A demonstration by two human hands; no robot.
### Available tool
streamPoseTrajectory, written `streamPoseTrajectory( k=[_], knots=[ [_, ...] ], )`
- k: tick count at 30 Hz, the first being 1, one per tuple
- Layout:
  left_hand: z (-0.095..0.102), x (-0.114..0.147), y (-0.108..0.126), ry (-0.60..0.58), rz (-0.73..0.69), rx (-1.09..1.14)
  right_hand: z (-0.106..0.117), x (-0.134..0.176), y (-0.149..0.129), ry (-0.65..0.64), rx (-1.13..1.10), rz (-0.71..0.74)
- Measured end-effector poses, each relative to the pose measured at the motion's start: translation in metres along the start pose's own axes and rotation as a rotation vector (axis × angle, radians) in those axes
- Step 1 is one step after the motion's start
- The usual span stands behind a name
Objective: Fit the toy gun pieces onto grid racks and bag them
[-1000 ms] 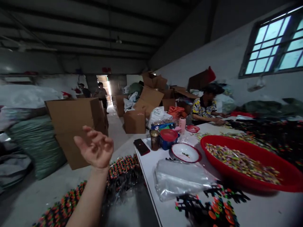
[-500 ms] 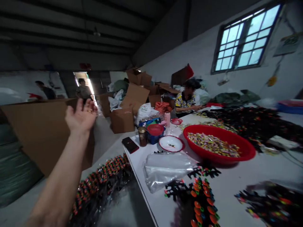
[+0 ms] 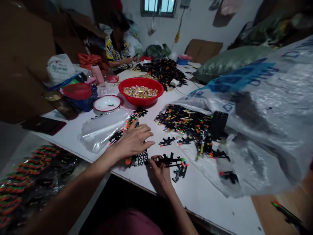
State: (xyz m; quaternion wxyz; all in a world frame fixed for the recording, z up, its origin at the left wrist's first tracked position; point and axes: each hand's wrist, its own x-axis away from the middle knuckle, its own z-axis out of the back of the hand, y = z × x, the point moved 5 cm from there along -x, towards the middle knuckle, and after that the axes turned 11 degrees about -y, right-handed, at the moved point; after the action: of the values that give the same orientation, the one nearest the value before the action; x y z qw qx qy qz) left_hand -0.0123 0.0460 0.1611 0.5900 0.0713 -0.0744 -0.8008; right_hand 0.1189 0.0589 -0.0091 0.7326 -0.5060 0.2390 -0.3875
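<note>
My left hand (image 3: 134,140) is over a row of small black toy guns with orange and green tips, palm down, fingers stretched to the right; it hides part of the row. Under its fingertips a black perforated strip (image 3: 142,158) shows on the table. Close by on the right, my right hand (image 3: 160,171) holds a black toy gun (image 3: 170,160) with a green and orange tip between thumb and fingers. Another toy gun (image 3: 181,172) lies beside that hand. A stack of clear plastic bags (image 3: 105,127) lies left of the row.
A heap of toy guns (image 3: 188,120) spills from a large white woven sack (image 3: 266,130) on the right. Behind are a red basin (image 3: 141,102) of small colourful pieces, a white dish (image 3: 107,103) and a blue basket (image 3: 85,103). A person (image 3: 118,49) sits at the far side.
The view has swung right and down to the table. My left hand, earlier raised open in the air at the left, is now over the toy guns. My right hand has come into view.
</note>
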Motion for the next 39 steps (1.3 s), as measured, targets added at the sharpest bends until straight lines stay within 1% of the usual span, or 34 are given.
streamPoseTrajectory(
  k=[1,3,5,7,9,11,13,15,16,18,19,20,21,22,23,24,25,26,28,29,31,32,33,35,36,39],
  knots=[
    [-0.006,-0.002,-0.005,-0.032,0.042,-0.021,-0.004,-0.004,-0.004,-0.002,0.006,0.021],
    [-0.013,-0.003,-0.013,-0.057,0.106,-0.006,-0.014,-0.014,-0.013,-0.032,0.080,0.062],
    [-0.016,-0.001,-0.017,-0.050,0.126,0.042,-0.027,-0.023,-0.019,-0.069,0.258,0.066],
    [-0.018,0.000,-0.016,-0.043,0.126,0.078,-0.041,-0.027,-0.022,-0.108,0.455,0.041],
    [-0.020,0.000,-0.014,-0.037,0.114,0.081,-0.052,-0.028,-0.024,-0.145,0.589,0.010],
    [-0.021,-0.001,-0.013,-0.013,0.115,0.053,-0.058,-0.029,-0.025,-0.177,0.675,-0.025],
    [-0.023,-0.003,-0.015,0.005,0.115,0.022,-0.053,-0.031,-0.024,-0.206,0.695,-0.030],
    [-0.025,-0.005,-0.019,0.004,0.116,0.010,-0.036,-0.036,-0.024,-0.309,0.631,0.049],
    [-0.026,-0.007,-0.022,0.001,0.118,0.011,-0.021,-0.040,-0.024,-0.358,0.590,0.103],
    [-0.028,-0.008,-0.026,-0.008,0.127,0.017,0.023,-0.053,-0.021,-0.375,0.586,0.139],
    [-0.029,-0.009,-0.028,-0.011,0.133,0.019,0.052,-0.063,-0.018,-0.281,0.652,0.092],
    [-0.029,-0.009,-0.030,-0.013,0.139,0.020,0.080,-0.073,-0.013,-0.183,0.772,-0.010],
    [-0.030,-0.009,-0.030,-0.015,0.146,0.021,0.103,-0.084,-0.010,-0.130,0.895,-0.067],
    [-0.030,-0.009,-0.031,-0.017,0.154,0.022,0.121,-0.093,-0.007,-0.096,0.990,-0.103],
    [-0.030,-0.010,-0.031,-0.021,0.164,0.024,0.132,-0.100,-0.004,-0.092,1.063,-0.121],
    [-0.029,-0.010,-0.030,-0.026,0.178,0.026,0.138,-0.104,-0.002,-0.104,1.099,-0.113],
    [-0.029,-0.010,-0.029,-0.037,0.188,0.030,0.138,-0.105,-0.001,-0.110,1.096,-0.095],
    [-0.028,-0.010,-0.029,-0.049,0.196,0.034,0.134,-0.101,-0.002,-0.105,1.051,-0.068],
    [-0.025,-0.011,-0.027,-0.072,0.209,0.041,0.114,-0.082,-0.006,-0.069,0.828,-0.002],
    [-0.024,-0.011,-0.026,-0.078,0.215,0.042,0.099,-0.069,-0.008,-0.060,0.661,0.028],
    [-0.023,-0.012,-0.025,-0.080,0.225,0.044,0.060,-0.040,-0.012,-0.101,0.302,0.073],
    [-0.022,-0.012,-0.025,-0.076,0.234,0.047,0.039,-0.027,-0.013,-0.136,0.157,0.083],
    [-0.022,-0.012,-0.025,-0.072,0.240,0.052,0.020,-0.016,-0.013,-0.160,0.057,0.081],
    [-0.022,-0.012,-0.025,-0.059,0.247,0.067,-0.008,-0.004,-0.010,-0.160,-0.031,0.064],
    [-0.022,-0.012,-0.024,-0.053,0.245,0.075,-0.015,-0.002,-0.008,-0.139,-0.032,0.055],
    [-0.021,-0.011,-0.024,-0.034,0.237,0.098,-0.023,-0.005,-0.008,-0.081,0.077,0.104]
  ],
)
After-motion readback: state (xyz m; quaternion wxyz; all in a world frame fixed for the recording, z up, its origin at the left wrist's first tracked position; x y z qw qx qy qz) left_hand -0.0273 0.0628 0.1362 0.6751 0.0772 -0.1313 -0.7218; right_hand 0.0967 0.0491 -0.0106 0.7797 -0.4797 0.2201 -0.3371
